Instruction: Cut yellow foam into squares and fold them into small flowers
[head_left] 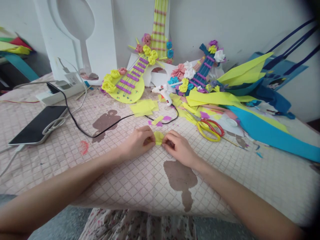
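Observation:
Between my two hands, low over the quilted tablecloth (pixel 130 183), is a small piece of yellow crepe paper (pixel 159 138). My left hand (pixel 140 141) pinches its left edge with thumb and fingers. On the opposite edge, my right hand (pixel 180 148) has its fingers closed on the same piece. Just beyond them lie a yellow strip (pixel 157 120) and purple scraps (pixel 167 118). Further back rests a stack of yellow paper squares (pixel 143 107). Scissors (pixel 210 129) with yellow and red handles lie right of my right hand.
A white glue gun (pixel 163 94) stands behind, its black cord (pixel 110 126) running left to a power strip (pixel 61 91). A phone (pixel 38 125) lies at left. Paper guitars with flowers, one yellow (pixel 130 86) and one blue (pixel 203 73), stand at the back. Blue paper (pixel 270 133) spreads right.

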A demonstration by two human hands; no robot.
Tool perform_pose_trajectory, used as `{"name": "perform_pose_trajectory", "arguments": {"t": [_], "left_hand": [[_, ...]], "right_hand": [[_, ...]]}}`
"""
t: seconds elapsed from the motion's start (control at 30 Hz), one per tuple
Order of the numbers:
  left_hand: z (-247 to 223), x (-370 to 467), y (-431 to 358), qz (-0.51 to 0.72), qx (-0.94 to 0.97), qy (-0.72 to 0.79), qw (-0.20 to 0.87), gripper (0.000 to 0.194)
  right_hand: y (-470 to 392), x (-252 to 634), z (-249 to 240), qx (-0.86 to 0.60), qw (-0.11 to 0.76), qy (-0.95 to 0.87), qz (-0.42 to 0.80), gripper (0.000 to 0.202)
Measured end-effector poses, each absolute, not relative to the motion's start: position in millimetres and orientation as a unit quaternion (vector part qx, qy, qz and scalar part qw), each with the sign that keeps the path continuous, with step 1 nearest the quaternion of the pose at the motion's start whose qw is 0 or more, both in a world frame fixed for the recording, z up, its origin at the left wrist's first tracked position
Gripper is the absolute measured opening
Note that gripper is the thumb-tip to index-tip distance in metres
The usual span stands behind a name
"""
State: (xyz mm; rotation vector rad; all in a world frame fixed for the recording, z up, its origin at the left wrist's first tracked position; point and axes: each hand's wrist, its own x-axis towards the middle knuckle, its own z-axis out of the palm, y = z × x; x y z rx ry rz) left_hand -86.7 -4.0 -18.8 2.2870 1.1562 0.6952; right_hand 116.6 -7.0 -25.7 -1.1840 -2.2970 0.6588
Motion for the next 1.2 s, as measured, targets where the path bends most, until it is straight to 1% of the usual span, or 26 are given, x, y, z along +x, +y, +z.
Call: {"name": "perform_pose_trajectory", "arguments": {"t": [0.2,0.4,0.63,1.2], "left_hand": [[-23.1,-83.4,-5.7,0.27,0.818,0.449,0.238,0.009],[-26.2,-83.4,-4.9,0.258,0.823,0.465,0.201,0.008],[-23.1,-79.2,-5.7,0.242,0.814,0.491,0.192,0.01],[-22.0,-80.2,-5.9,0.248,0.816,0.487,0.189,0.009]], "right_hand": [[-7.8,113.8,-26.2,-0.439,0.246,-0.834,0.225,0.007],[-7.7,109.2,-27.6,-0.462,0.238,-0.83,0.203,0.008],[-7.7,108.4,-27.3,-0.474,0.231,-0.827,0.196,0.007],[-7.2,106.0,-31.5,-0.481,0.239,-0.826,0.17,0.008]]}}
